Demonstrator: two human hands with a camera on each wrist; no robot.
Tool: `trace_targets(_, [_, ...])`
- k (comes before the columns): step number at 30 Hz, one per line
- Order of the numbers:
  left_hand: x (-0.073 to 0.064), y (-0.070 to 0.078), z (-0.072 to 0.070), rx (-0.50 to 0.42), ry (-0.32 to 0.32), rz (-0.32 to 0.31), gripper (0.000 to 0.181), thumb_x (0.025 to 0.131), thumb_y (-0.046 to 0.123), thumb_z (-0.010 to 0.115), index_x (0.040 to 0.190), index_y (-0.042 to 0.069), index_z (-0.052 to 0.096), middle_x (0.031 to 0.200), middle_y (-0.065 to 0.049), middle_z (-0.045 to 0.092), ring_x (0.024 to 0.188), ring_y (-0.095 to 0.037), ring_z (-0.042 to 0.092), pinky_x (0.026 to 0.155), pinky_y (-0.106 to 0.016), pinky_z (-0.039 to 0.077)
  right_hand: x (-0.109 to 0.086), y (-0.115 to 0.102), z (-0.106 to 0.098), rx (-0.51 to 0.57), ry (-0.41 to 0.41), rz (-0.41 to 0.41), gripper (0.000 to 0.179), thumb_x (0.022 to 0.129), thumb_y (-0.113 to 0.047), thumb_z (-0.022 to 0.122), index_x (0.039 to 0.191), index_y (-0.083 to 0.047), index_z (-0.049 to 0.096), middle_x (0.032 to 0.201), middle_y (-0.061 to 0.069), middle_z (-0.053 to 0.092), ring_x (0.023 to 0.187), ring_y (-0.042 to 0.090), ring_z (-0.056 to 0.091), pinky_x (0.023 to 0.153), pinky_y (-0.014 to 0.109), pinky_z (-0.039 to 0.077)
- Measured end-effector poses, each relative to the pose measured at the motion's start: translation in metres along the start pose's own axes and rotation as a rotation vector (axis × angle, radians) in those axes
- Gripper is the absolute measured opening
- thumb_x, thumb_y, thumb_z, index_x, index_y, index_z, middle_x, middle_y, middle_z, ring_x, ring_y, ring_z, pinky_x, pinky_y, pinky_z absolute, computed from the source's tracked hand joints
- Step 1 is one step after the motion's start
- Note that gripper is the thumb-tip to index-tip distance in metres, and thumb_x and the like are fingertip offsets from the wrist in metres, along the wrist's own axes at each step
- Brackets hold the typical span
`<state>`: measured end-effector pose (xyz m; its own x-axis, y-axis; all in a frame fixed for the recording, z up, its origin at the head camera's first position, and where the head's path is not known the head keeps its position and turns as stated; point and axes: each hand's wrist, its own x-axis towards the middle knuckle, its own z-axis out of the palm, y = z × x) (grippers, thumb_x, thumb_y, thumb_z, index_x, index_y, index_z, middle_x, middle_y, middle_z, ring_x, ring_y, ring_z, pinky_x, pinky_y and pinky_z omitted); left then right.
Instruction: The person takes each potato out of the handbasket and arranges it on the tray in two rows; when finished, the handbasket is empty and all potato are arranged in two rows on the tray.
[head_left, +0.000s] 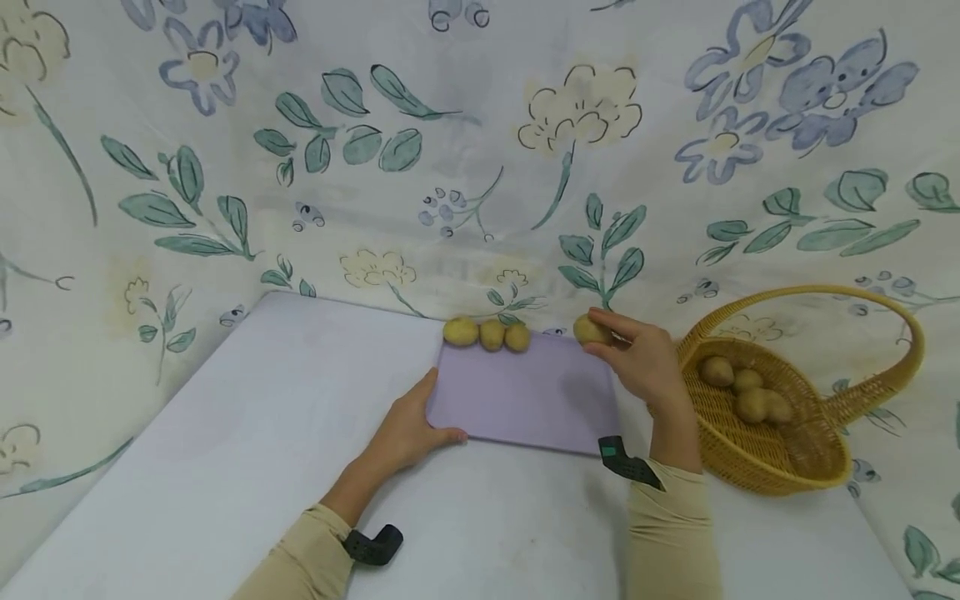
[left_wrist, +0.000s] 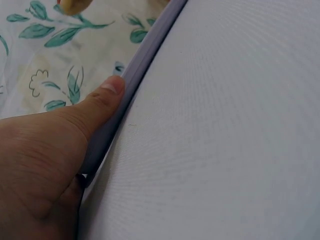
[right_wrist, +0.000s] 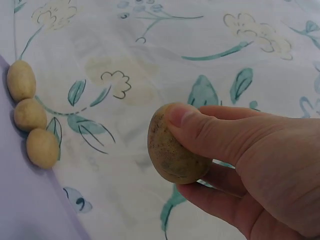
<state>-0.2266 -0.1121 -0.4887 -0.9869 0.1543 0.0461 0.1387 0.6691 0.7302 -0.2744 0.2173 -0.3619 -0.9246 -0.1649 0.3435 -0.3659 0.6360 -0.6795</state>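
Pinched between the thumb and fingers of my right hand is a potato, held up near the back right corner of a flat lilac board. Along the board's back edge, toward its left, three potatoes sit in a row: a larger one, a middle one and a right one. My left hand grips the board's front left corner, its thumb against the front edge and its fingers along the left side. Those fingers are mostly hidden in the left wrist view.
A yellow wicker basket with a tall arched handle stands right of the board. Several potatoes lie inside it. The white table spreads around the board, and a floral cloth hangs behind it.
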Motion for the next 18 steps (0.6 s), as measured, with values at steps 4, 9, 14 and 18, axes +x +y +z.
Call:
trace_targets(4, [0.001, -0.001, 0.001, -0.004, 0.007, -0.004, 0.122, 0.074, 0.043, 0.090, 0.162, -0.001, 0.017, 0.168, -0.020, 0.023, 0.155, -0.037, 0.027, 0.127, -0.050, 0.028, 0.009, -0.002, 0.010, 0.018, 0.002, 0.000, 0.052, 0.087, -0.005, 0.080, 0.136, -0.004, 0.065, 0.142, 0.011, 0.064, 0.133, 0.032, 0.060, 0.099, 0.035, 0.056])
trace_targets(9, [0.001, -0.003, 0.001, -0.017, 0.005, -0.007, 0.123, 0.075, 0.044, 0.090, 0.162, 0.000, 0.016, 0.169, -0.018, 0.022, 0.156, -0.034, 0.025, 0.128, -0.049, 0.027, 0.018, -0.005, 0.022, 0.040, -0.021, 0.018, 0.053, 0.088, -0.008, 0.079, 0.139, -0.005, 0.063, 0.143, 0.013, 0.062, 0.135, 0.033, 0.058, 0.101, 0.038, 0.056])
trace_targets(14, [-0.002, -0.003, 0.002, -0.011, 0.000, 0.001, 0.123, 0.075, 0.045, 0.089, 0.162, -0.001, 0.016, 0.168, -0.018, 0.022, 0.156, -0.034, 0.025, 0.128, -0.049, 0.027, 0.021, -0.002, 0.030, 0.024, -0.028, 0.031, 0.053, 0.088, -0.010, 0.080, 0.138, -0.006, 0.064, 0.143, 0.014, 0.062, 0.133, 0.034, 0.059, 0.100, 0.038, 0.057])
trace_targets(18, [-0.001, -0.003, 0.001, 0.001, 0.008, 0.016, 0.122, 0.075, 0.046, 0.089, 0.162, -0.002, 0.017, 0.168, -0.019, 0.023, 0.156, -0.035, 0.026, 0.128, -0.049, 0.027, 0.028, -0.001, 0.035, 0.010, -0.020, 0.018, 0.053, 0.088, -0.010, 0.079, 0.139, -0.006, 0.064, 0.142, 0.014, 0.063, 0.132, 0.032, 0.061, 0.100, 0.038, 0.058])
